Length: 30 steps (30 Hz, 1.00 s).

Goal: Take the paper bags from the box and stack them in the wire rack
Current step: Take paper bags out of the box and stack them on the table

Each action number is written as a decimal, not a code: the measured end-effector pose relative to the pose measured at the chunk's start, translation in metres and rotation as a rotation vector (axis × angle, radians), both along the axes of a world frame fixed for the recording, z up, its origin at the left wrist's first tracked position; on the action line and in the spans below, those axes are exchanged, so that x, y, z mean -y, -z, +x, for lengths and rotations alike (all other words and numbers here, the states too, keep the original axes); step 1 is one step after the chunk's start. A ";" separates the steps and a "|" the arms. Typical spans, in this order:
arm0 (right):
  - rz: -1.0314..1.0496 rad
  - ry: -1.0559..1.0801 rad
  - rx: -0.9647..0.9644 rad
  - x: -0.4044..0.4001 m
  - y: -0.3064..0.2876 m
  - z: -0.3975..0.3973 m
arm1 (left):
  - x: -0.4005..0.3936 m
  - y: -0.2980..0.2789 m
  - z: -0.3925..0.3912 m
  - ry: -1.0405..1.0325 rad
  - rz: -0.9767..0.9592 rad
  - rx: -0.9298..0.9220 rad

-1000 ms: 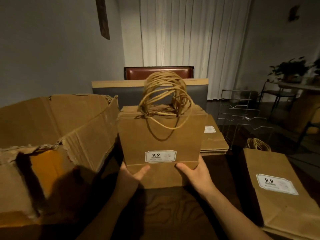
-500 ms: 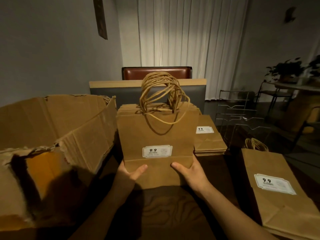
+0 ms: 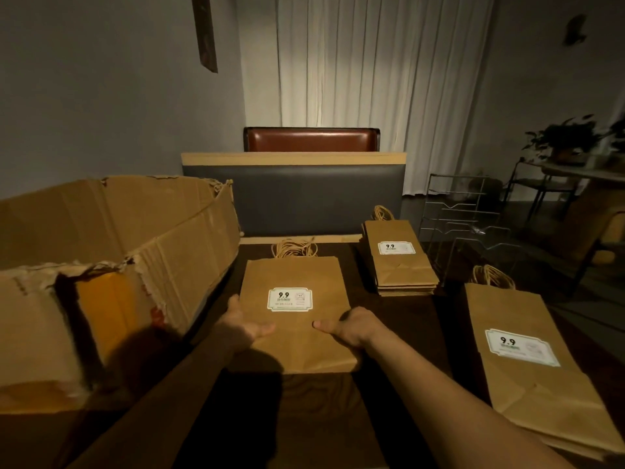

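Both hands, left (image 3: 244, 324) & right (image 3: 351, 328), gripping bag bundle (image 3: 297, 319) flat on table betw. them, long axis pointing away, handles far end; wire rack (image 3: 470, 228) far right, nearer right hand.

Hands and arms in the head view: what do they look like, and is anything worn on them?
Two bare hands, left and right, on bare forearms. No sleeves, gloves, watch, rings or bracelets show. The lighting is dim and the left forearm lies mostly in shadow, so small markings there cannot be ruled out.
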State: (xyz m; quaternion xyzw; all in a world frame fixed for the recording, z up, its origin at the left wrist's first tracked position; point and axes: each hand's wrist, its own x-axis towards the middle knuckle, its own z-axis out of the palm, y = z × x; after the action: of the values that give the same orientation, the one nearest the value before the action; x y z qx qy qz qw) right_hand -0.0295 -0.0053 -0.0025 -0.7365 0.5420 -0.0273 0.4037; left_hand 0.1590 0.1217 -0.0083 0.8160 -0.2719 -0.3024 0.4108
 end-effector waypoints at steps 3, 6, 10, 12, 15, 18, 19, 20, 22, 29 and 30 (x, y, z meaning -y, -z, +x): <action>-0.043 -0.072 -0.085 -0.009 0.004 0.006 | -0.008 0.000 0.006 0.007 0.060 0.091; -0.116 -0.074 -0.158 -0.016 0.009 0.013 | -0.014 0.002 0.010 0.004 0.138 0.199; -0.202 0.028 -0.108 -0.029 0.006 0.017 | -0.016 -0.002 0.005 0.028 0.255 0.409; -0.311 -0.009 -0.125 -0.034 -0.006 0.017 | -0.017 -0.013 -0.007 0.063 0.261 0.572; -0.553 -0.116 -0.048 -0.036 -0.038 0.025 | -0.020 -0.038 -0.027 0.134 0.062 0.692; -0.796 -0.283 0.063 -0.043 -0.084 0.042 | -0.032 -0.083 -0.041 0.194 -0.068 0.669; -0.849 -0.335 0.104 -0.047 -0.100 0.047 | -0.038 -0.101 -0.043 0.203 -0.102 0.688; -0.888 -0.386 0.148 -0.051 -0.118 0.057 | -0.046 -0.121 -0.040 0.201 -0.131 0.734; -0.946 -0.478 0.216 -0.058 -0.151 0.077 | -0.062 -0.159 -0.029 0.190 -0.159 0.888; -1.005 -0.764 0.248 -0.075 -0.212 0.184 | -0.097 -0.224 0.089 0.121 0.072 1.006; -1.002 -0.805 0.210 -0.075 -0.215 0.202 | -0.097 -0.224 0.112 0.116 0.145 0.996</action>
State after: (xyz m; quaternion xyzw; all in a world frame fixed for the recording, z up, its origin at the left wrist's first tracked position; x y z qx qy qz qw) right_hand 0.1726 0.0694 0.2126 -0.9745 0.1029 -0.1953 0.0408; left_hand 0.2709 0.2188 0.2158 0.8711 -0.4581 0.0831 0.1559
